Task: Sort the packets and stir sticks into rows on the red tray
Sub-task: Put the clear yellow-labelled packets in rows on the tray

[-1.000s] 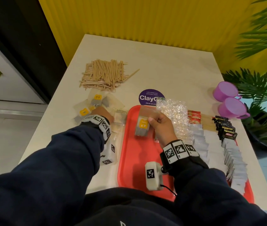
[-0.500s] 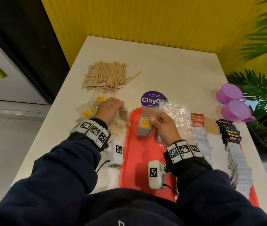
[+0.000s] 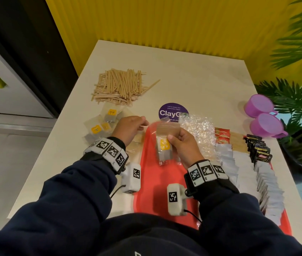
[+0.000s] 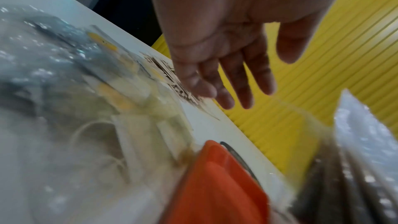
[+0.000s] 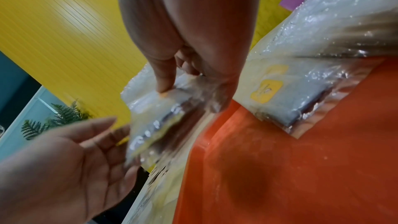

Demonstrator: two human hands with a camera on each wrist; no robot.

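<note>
The purple sticker (image 3: 172,114) has its lettering partly covered by crinkled clear plastic (image 3: 199,126). The red tray (image 3: 150,174) is hidden at its near edge by dark sleeves. In the left wrist view the clear packets (image 4: 120,91) on the tabletop (image 4: 215,125) are smeared with blur, their labels unreadable. The black sachets (image 3: 259,150) carry print too small to read.

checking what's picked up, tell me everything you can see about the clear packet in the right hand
The clear packet is a see-through crinkly plastic sachet with a yellow label and a grey tea bag inside. The right hand pinches it by thumb and fingers, holding it roughly upright above the far left part of the red tray. It may be more than one packet stacked. The left hand is open beside it, not gripping it.
</note>
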